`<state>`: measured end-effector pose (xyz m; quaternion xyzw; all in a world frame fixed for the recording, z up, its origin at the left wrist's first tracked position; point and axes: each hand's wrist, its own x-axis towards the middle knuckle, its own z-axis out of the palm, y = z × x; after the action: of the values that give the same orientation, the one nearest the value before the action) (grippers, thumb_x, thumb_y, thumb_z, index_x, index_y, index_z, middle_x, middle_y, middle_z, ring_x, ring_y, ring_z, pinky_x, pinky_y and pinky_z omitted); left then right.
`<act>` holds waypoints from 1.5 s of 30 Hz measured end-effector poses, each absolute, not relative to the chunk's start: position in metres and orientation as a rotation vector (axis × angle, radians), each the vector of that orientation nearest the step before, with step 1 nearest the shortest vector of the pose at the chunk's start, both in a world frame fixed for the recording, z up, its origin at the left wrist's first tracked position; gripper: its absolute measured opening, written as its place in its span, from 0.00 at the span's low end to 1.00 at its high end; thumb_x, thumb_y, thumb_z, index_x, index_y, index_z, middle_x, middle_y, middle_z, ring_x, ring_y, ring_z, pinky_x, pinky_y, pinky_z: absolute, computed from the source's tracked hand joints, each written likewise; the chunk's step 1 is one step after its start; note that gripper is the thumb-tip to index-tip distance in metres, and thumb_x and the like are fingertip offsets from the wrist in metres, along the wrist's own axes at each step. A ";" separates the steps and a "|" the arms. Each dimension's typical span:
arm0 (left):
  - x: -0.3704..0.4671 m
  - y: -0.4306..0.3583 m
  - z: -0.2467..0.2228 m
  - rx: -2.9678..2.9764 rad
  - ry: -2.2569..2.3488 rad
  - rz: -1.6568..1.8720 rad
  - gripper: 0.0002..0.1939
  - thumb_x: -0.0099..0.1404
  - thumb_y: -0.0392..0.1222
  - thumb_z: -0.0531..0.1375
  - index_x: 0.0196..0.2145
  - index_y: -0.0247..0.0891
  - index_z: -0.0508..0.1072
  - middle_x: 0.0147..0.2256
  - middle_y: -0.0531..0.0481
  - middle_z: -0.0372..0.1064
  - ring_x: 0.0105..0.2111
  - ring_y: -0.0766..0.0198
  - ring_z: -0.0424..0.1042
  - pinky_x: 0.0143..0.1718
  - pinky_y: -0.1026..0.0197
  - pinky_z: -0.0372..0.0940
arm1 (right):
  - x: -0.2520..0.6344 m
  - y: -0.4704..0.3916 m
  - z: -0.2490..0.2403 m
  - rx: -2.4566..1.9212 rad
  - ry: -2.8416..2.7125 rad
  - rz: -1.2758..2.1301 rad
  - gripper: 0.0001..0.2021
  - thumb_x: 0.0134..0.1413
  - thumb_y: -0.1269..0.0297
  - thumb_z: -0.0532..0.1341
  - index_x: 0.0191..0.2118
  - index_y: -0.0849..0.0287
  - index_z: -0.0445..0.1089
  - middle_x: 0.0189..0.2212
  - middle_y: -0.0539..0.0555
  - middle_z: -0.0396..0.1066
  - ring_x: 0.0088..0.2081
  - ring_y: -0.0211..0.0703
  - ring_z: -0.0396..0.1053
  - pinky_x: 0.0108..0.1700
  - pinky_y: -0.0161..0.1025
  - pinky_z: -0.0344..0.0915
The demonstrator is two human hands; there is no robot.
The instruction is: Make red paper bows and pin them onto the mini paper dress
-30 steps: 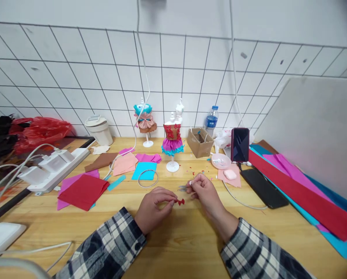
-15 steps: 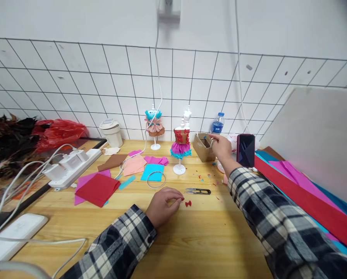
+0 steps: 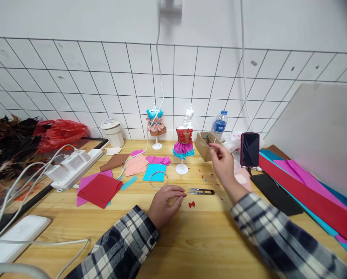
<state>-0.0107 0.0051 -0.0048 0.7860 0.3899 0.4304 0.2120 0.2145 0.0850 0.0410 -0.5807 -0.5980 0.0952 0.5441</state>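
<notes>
The red bow [image 3: 191, 204] lies loose on the counter [image 3: 173, 248], just in front of the thread snips [image 3: 201, 192] and near the left hand [image 3: 166, 205], touched by neither hand. It looks fully shaped, with two flared ends and a narrow waist, so the making of this piece seems done; it is not fixed to anything.

The left hand rests low over the wood, its thumb and forefinger curved and slightly apart, with nothing visible between them. The right hand [image 3: 222, 164] is raised in front of the cardboard box [image 3: 204, 149], thumb and forefinger close together; blur hides whether its grip pinches anything, and I cannot tell whether it touches the box.

Behind the snips, the nearer dress form [image 3: 183, 141] stands upright, its brown bodice set with many red pieces above a magenta skirt with a turquoise hem. That outfit appears largely built. A second form [image 3: 156, 124] is dressed as well, while the white form [image 3: 189, 112] behind shows no clothing on its visible upper part.
</notes>
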 end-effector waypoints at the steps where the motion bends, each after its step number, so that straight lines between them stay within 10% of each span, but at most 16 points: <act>1: -0.011 0.004 -0.004 2.178 1.107 1.206 0.09 0.60 0.35 0.57 0.33 0.40 0.78 0.31 0.47 0.73 0.33 0.64 0.72 0.36 0.61 0.67 | 0.205 0.064 0.033 -1.330 -1.435 0.355 0.16 0.56 0.58 0.54 0.47 0.57 0.70 0.33 0.54 0.72 0.32 0.42 0.67 0.36 0.39 0.63; 15: -0.008 -0.002 0.001 2.226 1.090 1.170 0.09 0.63 0.37 0.57 0.36 0.40 0.77 0.26 0.50 0.69 0.28 0.66 0.68 0.31 0.63 0.63 | 0.177 -0.008 0.000 -1.167 -1.415 1.246 0.13 0.50 0.54 0.62 0.36 0.57 0.76 0.37 0.55 0.73 0.32 0.41 0.69 0.35 0.39 0.68; 45: 0.003 -0.009 -0.006 2.195 1.282 1.011 0.11 0.65 0.42 0.54 0.37 0.40 0.77 0.28 0.49 0.72 0.30 0.64 0.68 0.34 0.62 0.63 | 0.169 -0.017 -0.005 -1.238 -1.719 0.494 0.08 0.54 0.63 0.60 0.36 0.48 0.77 0.40 0.52 0.72 0.39 0.42 0.70 0.45 0.42 0.66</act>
<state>0.0030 -0.0093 -0.0058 0.7860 0.4589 0.3619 0.2015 0.1692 -0.0165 -0.0054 -0.5039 -0.6999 0.2010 0.4646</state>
